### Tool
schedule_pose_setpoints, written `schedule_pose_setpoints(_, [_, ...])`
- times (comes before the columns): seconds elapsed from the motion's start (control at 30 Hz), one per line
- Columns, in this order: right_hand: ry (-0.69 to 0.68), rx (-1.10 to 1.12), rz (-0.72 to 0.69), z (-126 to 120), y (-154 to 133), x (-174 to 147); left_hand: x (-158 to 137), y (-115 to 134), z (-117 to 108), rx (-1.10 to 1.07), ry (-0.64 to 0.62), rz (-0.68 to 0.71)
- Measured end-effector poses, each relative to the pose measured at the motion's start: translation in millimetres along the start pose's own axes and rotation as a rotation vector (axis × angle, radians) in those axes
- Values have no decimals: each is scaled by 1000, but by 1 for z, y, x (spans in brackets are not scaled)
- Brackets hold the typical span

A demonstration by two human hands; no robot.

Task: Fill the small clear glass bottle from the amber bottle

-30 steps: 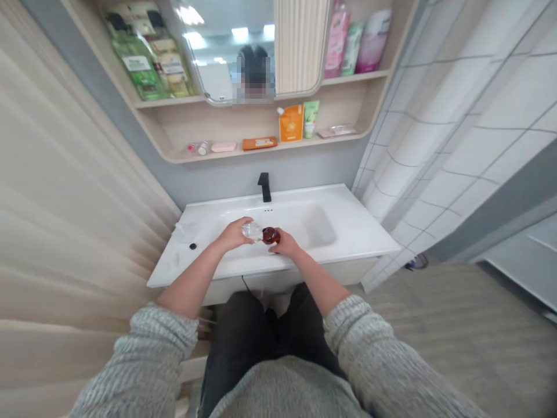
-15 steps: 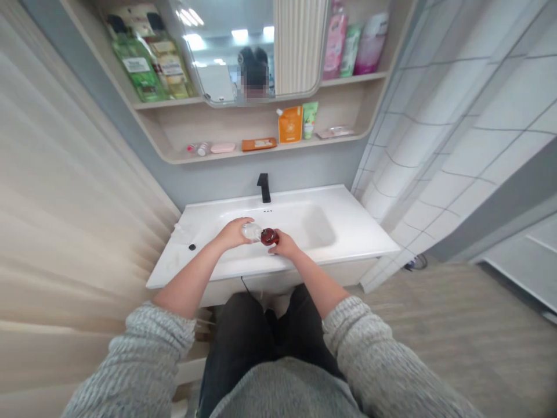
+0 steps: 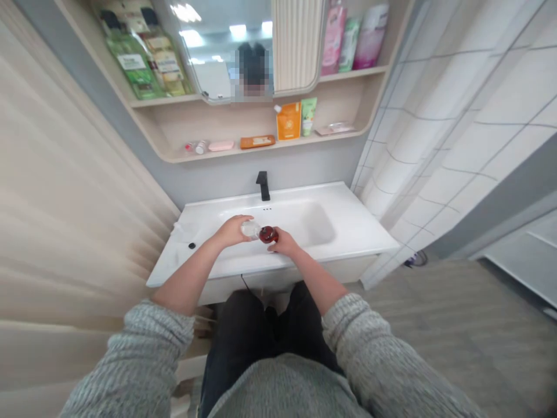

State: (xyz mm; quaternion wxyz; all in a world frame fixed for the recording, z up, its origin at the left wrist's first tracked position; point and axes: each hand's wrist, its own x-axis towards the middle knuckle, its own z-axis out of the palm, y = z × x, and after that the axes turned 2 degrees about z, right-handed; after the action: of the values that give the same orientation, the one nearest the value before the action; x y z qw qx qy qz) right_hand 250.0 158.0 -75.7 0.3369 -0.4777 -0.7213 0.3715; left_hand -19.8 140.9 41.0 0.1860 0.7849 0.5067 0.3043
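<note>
Still, the left hand [image 3: 232, 231] grips a clear container [image 3: 249, 230], fingers curled; the right hand [image 3: 285, 241] likewise grips a dark-red bottle [image 3: 268, 234] just beside it, as earlier.

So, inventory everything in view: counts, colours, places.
clear container: 1, colourless, left hand
dark container: 1, brown, right hand
sink: 1, white, centre
faucet: 1, black, behind sink
cabinet: 1, beige, above sink
bottles: 2, green, yellow, cabinet left
toiletries: 3, pink, green, purple, cabinet right
mirror: 1, silvery, cabinet top
pouch: 1, orange, cabinet bottom
tube: 1, green, beside pouch
packet: 1, orange, beside pouch
flat case: 1, pink, beside packet
curtain: 1, cream, left
gridded surface: 1, white, right
left hand, right hand: 2, bare, over sink
</note>
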Motion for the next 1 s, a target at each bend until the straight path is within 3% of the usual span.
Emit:
schedule_pose_setpoints(0.37, [-10,3,15,-3,-5,-2,2,1,-4,57,-30,42])
schedule_pose_setpoints(0.7, [-7,-5,15,-2,-3,-1,2,10,-10,303,-148,53])
schedule_pose_setpoints(1.0, [-8,-7,3,1,2,1,4,9,-12,333,-152,74])
